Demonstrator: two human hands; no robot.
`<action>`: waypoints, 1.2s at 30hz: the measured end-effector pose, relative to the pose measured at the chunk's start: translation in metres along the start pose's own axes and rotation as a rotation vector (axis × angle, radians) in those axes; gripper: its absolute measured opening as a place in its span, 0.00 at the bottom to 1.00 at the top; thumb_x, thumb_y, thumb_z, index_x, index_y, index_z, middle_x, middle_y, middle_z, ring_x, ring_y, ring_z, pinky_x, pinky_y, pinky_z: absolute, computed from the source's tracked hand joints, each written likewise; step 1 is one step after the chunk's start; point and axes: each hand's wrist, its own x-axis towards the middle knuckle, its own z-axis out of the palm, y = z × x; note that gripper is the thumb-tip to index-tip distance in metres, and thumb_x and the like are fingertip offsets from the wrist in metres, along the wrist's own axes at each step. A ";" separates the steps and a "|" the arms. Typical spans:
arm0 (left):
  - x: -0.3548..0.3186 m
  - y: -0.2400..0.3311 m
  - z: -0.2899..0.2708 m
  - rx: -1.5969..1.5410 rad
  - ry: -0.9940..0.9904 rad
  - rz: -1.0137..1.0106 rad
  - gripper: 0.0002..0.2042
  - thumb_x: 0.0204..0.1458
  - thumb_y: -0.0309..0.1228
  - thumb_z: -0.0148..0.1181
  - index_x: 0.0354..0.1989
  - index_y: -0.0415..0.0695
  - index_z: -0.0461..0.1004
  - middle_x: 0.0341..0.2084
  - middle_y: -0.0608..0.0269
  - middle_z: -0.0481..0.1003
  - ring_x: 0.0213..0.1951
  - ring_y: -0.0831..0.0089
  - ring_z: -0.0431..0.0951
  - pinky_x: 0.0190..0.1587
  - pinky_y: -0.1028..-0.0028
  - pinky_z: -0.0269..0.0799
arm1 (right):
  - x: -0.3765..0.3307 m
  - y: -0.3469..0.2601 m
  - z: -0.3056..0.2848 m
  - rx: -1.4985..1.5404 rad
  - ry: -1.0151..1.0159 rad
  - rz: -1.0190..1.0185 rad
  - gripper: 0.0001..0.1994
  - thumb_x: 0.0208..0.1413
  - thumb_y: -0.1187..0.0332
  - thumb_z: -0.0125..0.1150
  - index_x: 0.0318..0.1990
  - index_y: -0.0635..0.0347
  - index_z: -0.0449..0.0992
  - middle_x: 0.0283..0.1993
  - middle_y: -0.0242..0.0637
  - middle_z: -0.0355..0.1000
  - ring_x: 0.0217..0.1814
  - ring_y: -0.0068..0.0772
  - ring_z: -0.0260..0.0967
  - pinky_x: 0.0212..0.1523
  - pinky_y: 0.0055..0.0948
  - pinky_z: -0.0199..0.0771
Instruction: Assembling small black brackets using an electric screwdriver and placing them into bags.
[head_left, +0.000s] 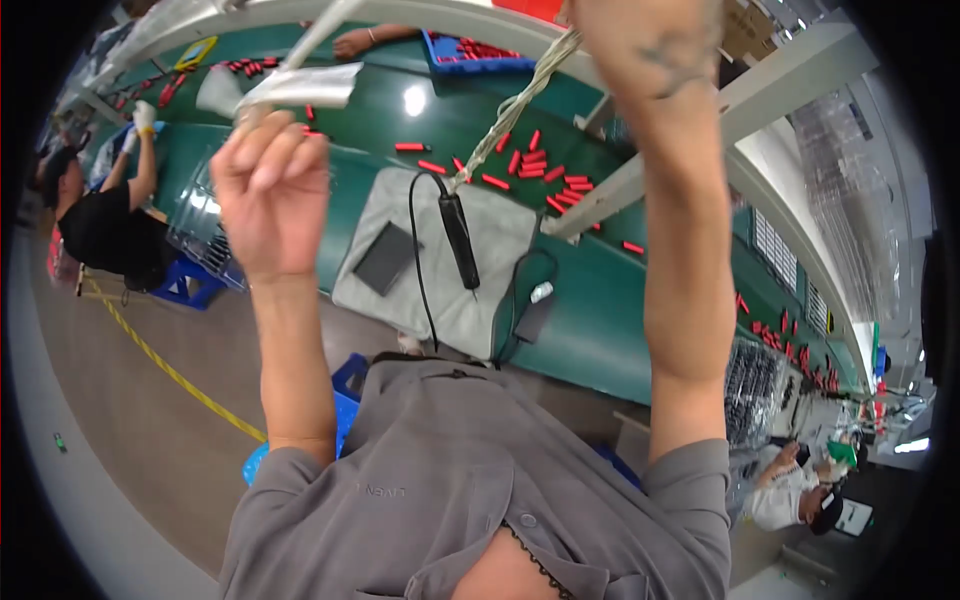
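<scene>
Hands both raised high above green conveyor table, forearms rising from lower edge of view, grey sleeves at elbows.

Left hand: forearm near vertical, wrist bent slightly, back of hand toward camera. Fingers curled upward and pinched on lower edge of white paper sheet, thin and crumpled, hanging from overhead rail. Grip: grasping the sheet.

Right hand: arm stretched fully up, hand reaching top edge of view, partly cut off. Closed about upper end of pale braided cord. Cord running down and left from the fist to black pen-shaped tool. Tool dangling, tip down, over grey mat. Thin black cable looping from tool head down across mat.

Mat lying on near edge of table; dark flat square pad on its left part. Small white capsule-shaped item just beside right edge of mat, on a dark object.

Red cylinders scattered on belt beyond mat, a cluster near white frame post. More in blue tray at far side.

2 other persons seen: 1 seated far left in dark top, 1 at lower right. Another person's arm at far side of belt.
</scene>
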 end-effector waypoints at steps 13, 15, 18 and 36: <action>-0.001 0.045 -0.064 -0.084 0.404 0.062 0.12 0.65 0.27 0.51 0.53 0.43 0.60 0.37 0.62 0.67 0.24 0.81 0.62 0.25 0.84 0.62 | -0.009 -0.013 0.015 -0.284 0.111 -0.102 0.09 0.63 0.67 0.52 0.35 0.62 0.75 0.21 0.31 0.69 0.21 0.23 0.60 0.24 0.26 0.60; -0.003 0.063 -0.069 0.029 0.293 0.041 0.11 0.64 0.27 0.51 0.52 0.43 0.60 0.38 0.62 0.68 0.24 0.82 0.61 0.23 0.85 0.60 | -0.001 -0.016 0.023 -0.304 0.111 -0.163 0.10 0.64 0.66 0.52 0.36 0.61 0.75 0.21 0.29 0.68 0.21 0.22 0.59 0.23 0.25 0.59; -0.012 0.089 -0.064 0.198 0.110 0.015 0.11 0.64 0.28 0.51 0.52 0.43 0.61 0.38 0.62 0.69 0.24 0.83 0.61 0.21 0.85 0.58 | 0.005 -0.016 0.024 -0.302 0.157 -0.132 0.10 0.66 0.64 0.52 0.37 0.59 0.76 0.20 0.27 0.67 0.20 0.19 0.57 0.22 0.24 0.57; -0.060 -0.011 -0.279 2.078 -0.321 -0.205 0.41 0.37 0.25 0.68 0.65 0.35 0.59 0.53 0.43 0.69 0.55 0.50 0.72 0.55 0.62 0.70 | -0.115 -0.037 -0.308 0.165 0.252 0.264 0.19 0.63 0.56 0.54 0.52 0.61 0.72 0.33 0.32 0.67 0.29 0.19 0.61 0.30 0.20 0.61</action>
